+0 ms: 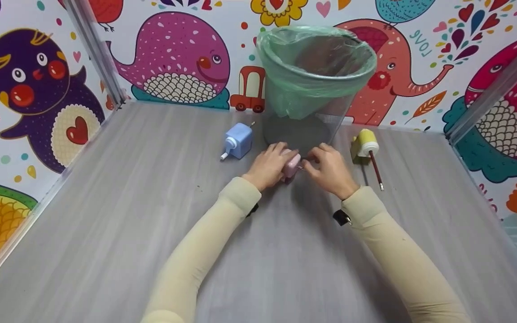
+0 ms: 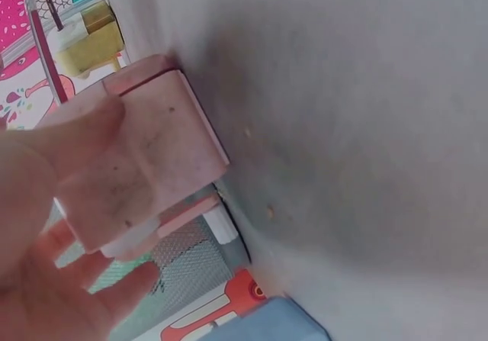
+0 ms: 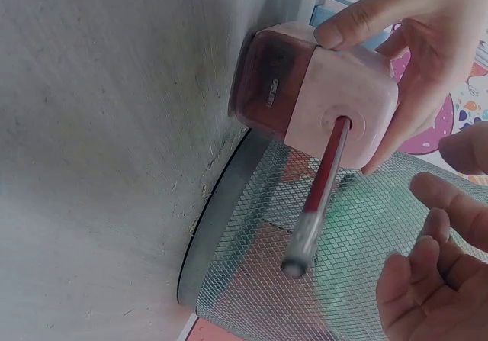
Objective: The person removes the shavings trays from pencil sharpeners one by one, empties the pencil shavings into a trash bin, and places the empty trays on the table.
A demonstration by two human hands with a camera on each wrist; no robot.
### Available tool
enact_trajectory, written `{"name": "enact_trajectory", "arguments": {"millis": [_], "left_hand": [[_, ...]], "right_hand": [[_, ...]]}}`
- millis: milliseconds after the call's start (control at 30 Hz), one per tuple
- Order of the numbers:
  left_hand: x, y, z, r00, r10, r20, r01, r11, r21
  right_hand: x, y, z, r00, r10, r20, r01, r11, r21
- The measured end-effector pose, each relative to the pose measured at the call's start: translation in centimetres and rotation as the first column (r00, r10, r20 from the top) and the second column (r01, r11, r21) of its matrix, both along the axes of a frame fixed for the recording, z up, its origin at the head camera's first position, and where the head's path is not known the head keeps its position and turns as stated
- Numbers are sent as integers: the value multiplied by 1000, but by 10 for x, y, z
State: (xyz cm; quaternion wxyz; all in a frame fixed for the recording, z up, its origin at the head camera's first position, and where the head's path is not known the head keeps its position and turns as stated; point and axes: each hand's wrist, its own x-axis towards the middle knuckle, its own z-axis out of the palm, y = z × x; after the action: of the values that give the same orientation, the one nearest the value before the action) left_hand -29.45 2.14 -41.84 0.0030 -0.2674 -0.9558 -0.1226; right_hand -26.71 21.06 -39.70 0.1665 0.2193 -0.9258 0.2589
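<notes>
My left hand [image 1: 267,166] holds a pink pencil sharpener [image 1: 291,165] on the tabletop, thumb on one side and fingers on the other. A red pencil [image 3: 326,177] with a silvery end sticks out of the hole in the sharpener's front. Low on the opposite side, the crank handle [image 2: 221,223] shows in the left wrist view. Beside the pencil is my right hand [image 1: 330,170], its fingers loosely bent. In the right wrist view a gap separates those fingertips [image 3: 423,184] from the pencil.
A mesh waste bin [image 1: 317,83] lined with a green bag stands right behind the hands. To the left sits a blue pencil sharpener [image 1: 239,140]. A yellow sharpener [image 1: 366,142] with a dark red pencil [image 1: 376,170] is on the right. Patterned walls enclose the table.
</notes>
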Motion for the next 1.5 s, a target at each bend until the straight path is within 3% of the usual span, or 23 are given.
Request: {"name": "enact_trajectory", "arguments": {"millis": [200, 333, 567, 867, 1100, 1500], "left_hand": [[-1, 2, 0, 1000, 24, -14, -23, 999, 22], [-2, 3, -1, 999, 37, -33, -36, 999, 32], [-3, 6, -5, 995, 65, -76, -65, 998, 13], [-5, 10, -7, 986, 84, -141, -88, 996, -26], [-5, 9, -5, 990, 73, -118, -80, 995, -59], [-5, 6, 0, 997, 41, -59, -46, 995, -91]], "right_hand": [[1, 0, 1, 1000, 19, 5, -19, 1000, -19], [1, 1, 1, 999, 48, 20, -48, 998, 27], [-2, 1, -7, 978, 91, 188, -115, 986, 122], [-10, 2, -24, 962, 86, 260, -133, 977, 169], [-17, -1, -33, 956, 44, 292, -101, 977, 185], [-22, -1, -43, 943, 114, 314, -147, 986, 84]]}}
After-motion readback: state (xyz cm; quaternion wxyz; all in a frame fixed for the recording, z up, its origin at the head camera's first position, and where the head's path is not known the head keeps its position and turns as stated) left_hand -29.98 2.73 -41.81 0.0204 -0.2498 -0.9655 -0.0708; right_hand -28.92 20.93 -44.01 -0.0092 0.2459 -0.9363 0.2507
